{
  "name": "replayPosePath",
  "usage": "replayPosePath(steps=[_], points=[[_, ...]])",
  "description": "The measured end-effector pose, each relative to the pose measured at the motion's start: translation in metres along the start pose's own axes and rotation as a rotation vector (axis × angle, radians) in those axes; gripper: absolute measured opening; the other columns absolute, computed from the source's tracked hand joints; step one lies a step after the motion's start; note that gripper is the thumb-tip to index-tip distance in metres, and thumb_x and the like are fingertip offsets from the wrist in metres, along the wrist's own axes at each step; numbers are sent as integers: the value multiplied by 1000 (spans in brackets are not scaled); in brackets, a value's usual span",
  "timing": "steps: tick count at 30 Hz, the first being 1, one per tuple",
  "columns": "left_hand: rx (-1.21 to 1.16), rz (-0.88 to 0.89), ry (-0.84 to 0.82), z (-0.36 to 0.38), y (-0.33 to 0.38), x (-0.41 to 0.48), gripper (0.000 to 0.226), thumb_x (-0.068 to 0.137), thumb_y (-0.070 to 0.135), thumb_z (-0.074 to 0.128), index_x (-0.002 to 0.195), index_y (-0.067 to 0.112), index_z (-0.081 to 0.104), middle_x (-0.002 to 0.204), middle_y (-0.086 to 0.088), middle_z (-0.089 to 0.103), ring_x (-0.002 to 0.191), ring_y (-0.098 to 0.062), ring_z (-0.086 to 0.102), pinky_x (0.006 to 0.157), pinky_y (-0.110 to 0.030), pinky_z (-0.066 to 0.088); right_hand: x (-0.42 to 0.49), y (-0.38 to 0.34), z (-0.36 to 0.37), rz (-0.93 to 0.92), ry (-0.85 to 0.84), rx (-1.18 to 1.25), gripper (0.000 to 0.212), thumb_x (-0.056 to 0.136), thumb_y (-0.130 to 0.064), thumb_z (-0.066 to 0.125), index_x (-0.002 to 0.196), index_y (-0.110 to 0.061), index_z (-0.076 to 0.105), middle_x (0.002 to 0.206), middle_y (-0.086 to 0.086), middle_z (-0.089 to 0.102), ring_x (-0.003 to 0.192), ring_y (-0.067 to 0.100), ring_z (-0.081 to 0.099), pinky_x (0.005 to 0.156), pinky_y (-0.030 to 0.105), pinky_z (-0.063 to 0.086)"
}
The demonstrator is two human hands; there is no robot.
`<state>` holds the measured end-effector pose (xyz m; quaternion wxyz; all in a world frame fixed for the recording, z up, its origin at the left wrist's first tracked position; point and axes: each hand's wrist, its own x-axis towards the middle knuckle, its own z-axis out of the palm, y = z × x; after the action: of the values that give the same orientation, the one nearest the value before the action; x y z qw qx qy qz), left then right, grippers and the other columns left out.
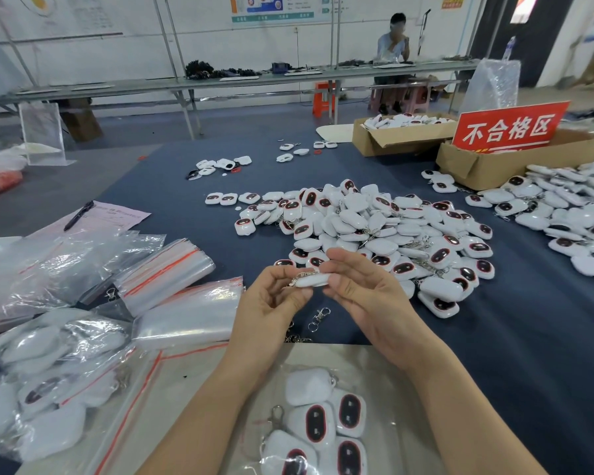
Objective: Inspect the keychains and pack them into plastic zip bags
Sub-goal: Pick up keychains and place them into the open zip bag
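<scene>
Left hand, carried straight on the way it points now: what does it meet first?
Probably the near edge of the keychain pile. The left hand, pinching a white keychain together with the right hand, points toward it. How high it is held is unclear, so it might pass over.

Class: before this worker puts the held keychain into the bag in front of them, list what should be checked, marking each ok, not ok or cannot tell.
1. Keychain held in both hands: left hand and right hand both pinch it: ok.
2. Printed face inspected: the keychain is edge-on to the camera: cannot tell.
3. Metal clip attached: it lies along the upper edge: ok.
4. Zip bag ready: it lies flat under the forearms with several keychains inside: ok.
5. Bag mouth open: cannot tell.
6. Red-sign box for rejects present, at the right: ok.
</scene>
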<state>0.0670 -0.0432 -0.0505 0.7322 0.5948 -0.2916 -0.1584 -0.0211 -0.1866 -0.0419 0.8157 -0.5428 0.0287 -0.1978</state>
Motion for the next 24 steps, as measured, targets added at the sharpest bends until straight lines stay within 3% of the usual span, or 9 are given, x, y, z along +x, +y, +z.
replayPosePath(steps=[5, 10, 13, 16, 20, 24], points=[[25, -6, 31, 0, 2, -2, 20, 91, -1, 68, 105, 14, 66, 98, 6, 76, 91, -4, 68, 80, -15, 51, 1, 5, -2, 16, 34, -45, 26, 85, -20, 71, 109, -29, 77, 117, 2, 74, 115, 13, 67, 89, 23, 55], [117, 12, 30, 0, 4, -4, 19, 91, 18, 73, 101, 35, 73, 108, 6, 74, 103, -10, 69, 84, -18, 53, 2, 12, 4, -27, 23, -372, 32, 98, -7, 61, 107, -35, 75, 112, -3, 74, 108, 14, 69, 87, 29, 58], [256, 84, 32, 2, 1, -5, 28, 92, 10, 72, 103, 36, 74, 110, 5, 70, 105, -12, 67, 88, -22, 54, 1, 11, 7, -60, 0, -460, 40, 96, -4, 63, 105, -42, 73, 109, -9, 75, 101, 8, 70, 83, 22, 55], [407, 205, 30, 5, -1, -6, 40, 91, 0, 68, 105, 37, 70, 108, 10, 62, 106, -12, 64, 90, -19, 50, -1, 11, 6, -59, -7, -420, 37, 94, 2, 63, 110, -30, 72, 111, -5, 75, 107, 12, 70, 91, 23, 54], [348, 182, 30, 6, -3, -9, 50, 94, -4, 59, 126, 34, 56, 118, 15, 63, 116, -9, 62, 95, -17, 49, 0, 12, 3, -37, 20, -376, 31, 93, 3, 65, 115, -17, 70, 112, -1, 75, 112, 14, 69, 101, 32, 53], [328, 173, 39, 6, -5, -8, 54, 94, -7, 58, 136, 28, 52, 121, 16, 61, 121, -11, 59, 101, -22, 48, 0, 12, 3, -39, 11, -361, 30, 93, 4, 64, 115, -16, 70, 112, -1, 76, 111, 13, 69, 99, 27, 53]])
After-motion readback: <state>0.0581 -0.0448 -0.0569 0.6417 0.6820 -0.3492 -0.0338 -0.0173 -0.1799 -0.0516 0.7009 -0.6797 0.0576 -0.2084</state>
